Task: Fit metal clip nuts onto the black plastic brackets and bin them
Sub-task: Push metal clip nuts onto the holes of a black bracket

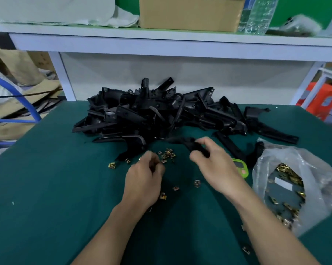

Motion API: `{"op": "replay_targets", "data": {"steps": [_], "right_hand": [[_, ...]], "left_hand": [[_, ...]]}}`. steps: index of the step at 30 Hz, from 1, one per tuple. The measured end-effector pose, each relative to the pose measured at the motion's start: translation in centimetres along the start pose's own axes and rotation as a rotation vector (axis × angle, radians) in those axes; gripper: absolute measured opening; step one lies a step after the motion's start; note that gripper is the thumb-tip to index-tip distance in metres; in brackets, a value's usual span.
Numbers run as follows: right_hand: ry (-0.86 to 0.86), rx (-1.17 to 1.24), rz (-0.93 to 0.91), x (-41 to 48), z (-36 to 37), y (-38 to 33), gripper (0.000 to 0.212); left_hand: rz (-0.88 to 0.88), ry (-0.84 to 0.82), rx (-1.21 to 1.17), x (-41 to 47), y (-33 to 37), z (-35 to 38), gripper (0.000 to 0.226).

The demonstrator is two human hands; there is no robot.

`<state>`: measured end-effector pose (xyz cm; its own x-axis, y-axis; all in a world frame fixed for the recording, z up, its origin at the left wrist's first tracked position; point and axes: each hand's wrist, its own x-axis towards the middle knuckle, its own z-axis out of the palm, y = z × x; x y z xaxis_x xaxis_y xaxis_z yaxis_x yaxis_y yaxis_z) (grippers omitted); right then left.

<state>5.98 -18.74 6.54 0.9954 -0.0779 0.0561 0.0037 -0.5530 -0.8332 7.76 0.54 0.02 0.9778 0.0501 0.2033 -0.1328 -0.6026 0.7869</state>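
Right hand [214,161] gripping a black plastic bracket [192,145] over bench [46,188] centre, left hand [144,176] curled, hold unclear, loose clip nuts [168,155] at its 1 o'clock, bracket pile [151,111] at 12, clip-nut bag [276,159] at 3

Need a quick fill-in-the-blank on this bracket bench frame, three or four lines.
1. The right hand grips a ____ plastic bracket.
2. The clear plastic bag of gold metal clip nuts lies on the person's ____ side.
3. The brown cardboard box stands on the white ____.
4. A clear plastic water ____ stands right of that box.
Missing: black; right; shelf; bottle.
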Motion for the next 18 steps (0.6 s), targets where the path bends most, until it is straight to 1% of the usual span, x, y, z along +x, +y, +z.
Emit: {"op": "replay_targets", "data": {"steps": [2,4,5,6,7,8,9,11,13,14,15,16,18], "right_hand": [[0.079,-0.015,-0.041,-2.2,0.3,1.2,0.030],[0.220,0.026,-0.119,-2.8,0.7,2.1,0.025],[0.269,0.094,-0.119,-2.8,0.7,2.4,0.028],[0.263,0.219,-0.071,-2.7,0.5,2.6,0.035],[0.188,0.374,-0.009,-2.6,0.1,2.7,0.041],[0.071,0.498,0.061,-2.6,-0.3,2.9,0.045],[-0.053,0.544,0.117,-2.6,-0.6,3.2,0.047],[-0.236,0.489,0.211,-2.8,-1.2,4.0,0.040],[-0.290,0.380,0.250,-2.8,-1.2,4.5,0.027],[-0.262,0.322,0.253,-2.8,-1.1,4.6,0.023],[-0.198,0.237,0.245,-2.7,-0.9,4.7,0.019],[-0.098,0.119,0.228,-2.5,-0.7,4.7,0.017],[0.138,-0.129,0.167,-2.4,-0.4,5.0,0.021]], "left_hand": [[0.043,0.005,0.018,-0.4,0.2,0.1,0.018],[0.083,0.018,0.063,-0.6,0.5,0.1,0.018],[0.096,0.015,0.088,-0.6,0.6,0.1,0.018],[0.105,0.011,0.115,-0.6,0.7,0.1,0.017],[0.105,0.008,0.146,-0.7,0.7,0.0,0.015],[0.095,0.010,0.176,-0.7,0.6,0.0,0.013],[0.078,0.009,0.202,-0.7,0.6,-0.1,0.012],[0.055,0.000,0.240,-0.8,0.4,0.1,0.010],[0.045,0.007,0.262,-0.8,0.5,0.1,0.010],[0.043,0.024,0.263,-0.8,0.6,0.1,0.013],[0.060,0.044,0.268,-0.8,0.7,0.0,0.016],[0.108,0.060,0.279,-1.0,0.9,-0.1,0.017],[0.226,0.058,0.325,-1.9,1.5,-0.1,0.014]]}}
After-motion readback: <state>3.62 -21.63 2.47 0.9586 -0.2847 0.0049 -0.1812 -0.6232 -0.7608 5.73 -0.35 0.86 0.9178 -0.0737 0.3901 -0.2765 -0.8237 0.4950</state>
